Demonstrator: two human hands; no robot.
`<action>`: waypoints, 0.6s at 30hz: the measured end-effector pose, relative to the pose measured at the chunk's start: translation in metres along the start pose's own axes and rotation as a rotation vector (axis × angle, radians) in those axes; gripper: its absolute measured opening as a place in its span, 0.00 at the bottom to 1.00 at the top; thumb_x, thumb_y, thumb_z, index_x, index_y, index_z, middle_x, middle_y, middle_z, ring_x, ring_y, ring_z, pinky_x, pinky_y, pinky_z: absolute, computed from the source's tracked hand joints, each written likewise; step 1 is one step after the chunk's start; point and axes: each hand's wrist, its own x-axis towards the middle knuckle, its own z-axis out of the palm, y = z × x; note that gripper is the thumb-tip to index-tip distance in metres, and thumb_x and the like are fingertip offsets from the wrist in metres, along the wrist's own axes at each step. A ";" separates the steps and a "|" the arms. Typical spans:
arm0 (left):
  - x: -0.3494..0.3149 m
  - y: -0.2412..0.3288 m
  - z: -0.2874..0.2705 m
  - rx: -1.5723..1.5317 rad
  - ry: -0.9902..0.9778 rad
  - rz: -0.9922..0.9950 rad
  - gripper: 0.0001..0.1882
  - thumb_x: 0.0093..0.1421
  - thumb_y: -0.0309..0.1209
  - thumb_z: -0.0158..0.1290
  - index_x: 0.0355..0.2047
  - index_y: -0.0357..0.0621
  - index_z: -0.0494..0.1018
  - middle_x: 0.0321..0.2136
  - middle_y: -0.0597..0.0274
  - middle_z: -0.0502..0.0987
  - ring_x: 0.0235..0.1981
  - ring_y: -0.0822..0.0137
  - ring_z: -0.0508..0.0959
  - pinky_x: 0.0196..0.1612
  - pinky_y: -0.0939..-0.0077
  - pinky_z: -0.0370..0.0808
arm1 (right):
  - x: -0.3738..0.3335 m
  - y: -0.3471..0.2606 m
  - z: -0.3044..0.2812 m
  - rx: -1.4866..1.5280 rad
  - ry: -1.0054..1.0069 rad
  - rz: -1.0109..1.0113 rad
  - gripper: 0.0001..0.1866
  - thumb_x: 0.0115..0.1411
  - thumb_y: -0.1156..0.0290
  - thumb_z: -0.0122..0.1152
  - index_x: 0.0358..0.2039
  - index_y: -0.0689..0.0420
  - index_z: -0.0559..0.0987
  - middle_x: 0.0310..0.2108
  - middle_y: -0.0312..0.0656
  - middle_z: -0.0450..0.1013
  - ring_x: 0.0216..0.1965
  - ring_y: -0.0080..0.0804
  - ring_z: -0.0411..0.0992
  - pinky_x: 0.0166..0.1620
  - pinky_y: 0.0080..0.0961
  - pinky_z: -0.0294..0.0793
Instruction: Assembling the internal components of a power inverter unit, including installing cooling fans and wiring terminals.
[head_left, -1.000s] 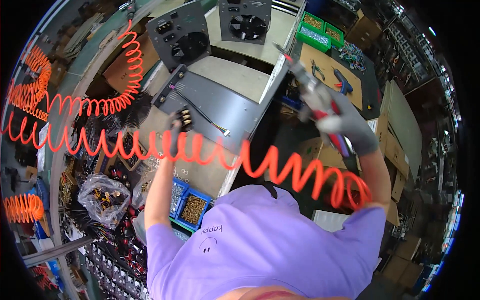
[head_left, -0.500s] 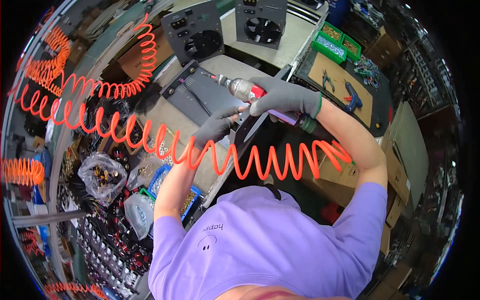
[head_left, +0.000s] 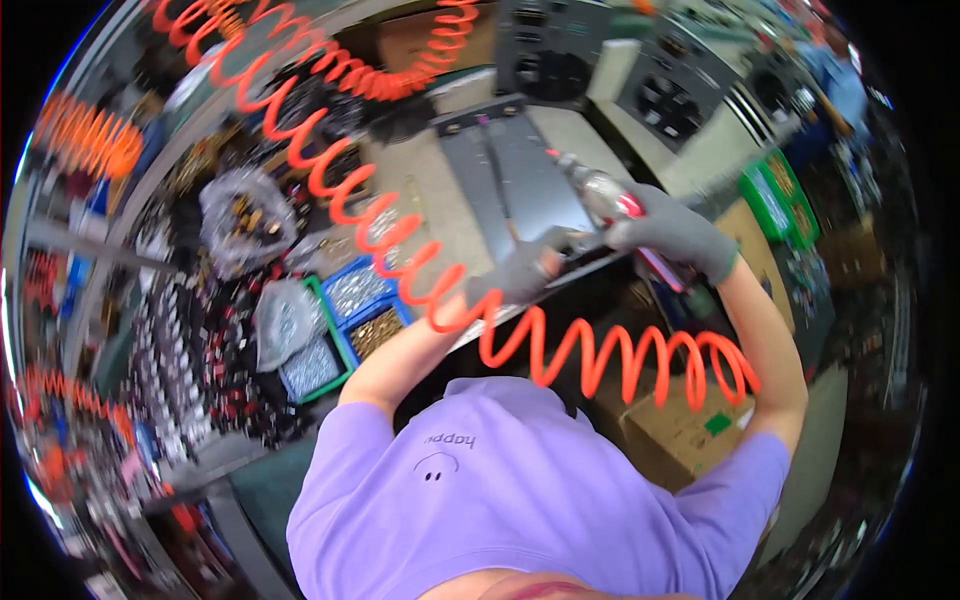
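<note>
My right hand (head_left: pixel 678 232), in a grey glove, is wrapped around a power screwdriver (head_left: pixel 600 192) with a silver and red body. The tool points up and left, its tip by the right edge of a grey metal panel (head_left: pixel 470 165). At the panel's near edge is my left hand (head_left: pixel 515 275), also gloved, with thumb and fingers pinched together. Blur hides whatever lies between those fingers. A thin dark rod (head_left: pixel 497 180) lies lengthwise on the panel. An orange coiled hose (head_left: pixel 590 350) hangs across my left wrist and in front of my right forearm.
Blue bins (head_left: pixel 362 290) of small metal parts stand left of my left forearm, beside plastic bags (head_left: pixel 245 220) of parts. Grey panels with fans (head_left: pixel 665 100) stand at the back. Green bins (head_left: pixel 775 195) sit at the right; a cardboard box (head_left: pixel 670 430) is below the bench edge.
The view has swung left, so bench, panel and bins appear further right. Both hands stay near the panel, the right one still holding the screwdriver. A person has come into view at far right.
</note>
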 end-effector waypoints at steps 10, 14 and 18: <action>-0.031 0.024 -0.002 0.145 0.251 0.030 0.25 0.56 0.44 0.53 0.50 0.41 0.68 0.28 0.57 0.73 0.31 0.65 0.73 0.36 0.71 0.69 | 0.000 -0.028 0.035 -0.002 0.005 0.086 0.30 0.42 0.69 0.58 0.49 0.64 0.67 0.32 0.36 0.68 0.33 0.22 0.65 0.38 0.19 0.67; -0.061 0.017 -0.015 0.621 0.512 0.260 0.27 0.54 0.41 0.54 0.52 0.43 0.64 0.40 0.53 0.73 0.41 0.54 0.74 0.43 0.64 0.70 | 0.006 -0.032 0.039 -0.011 0.035 0.139 0.31 0.41 0.69 0.58 0.49 0.63 0.67 0.31 0.35 0.67 0.31 0.21 0.64 0.36 0.18 0.66; -0.148 -0.030 -0.036 0.691 0.514 -0.201 0.20 0.56 0.35 0.53 0.47 0.40 0.69 0.40 0.51 0.73 0.45 0.55 0.73 0.48 0.65 0.68 | 0.001 -0.023 0.041 0.008 0.055 0.058 0.31 0.41 0.70 0.57 0.50 0.62 0.67 0.33 0.34 0.67 0.32 0.21 0.65 0.37 0.17 0.66</action>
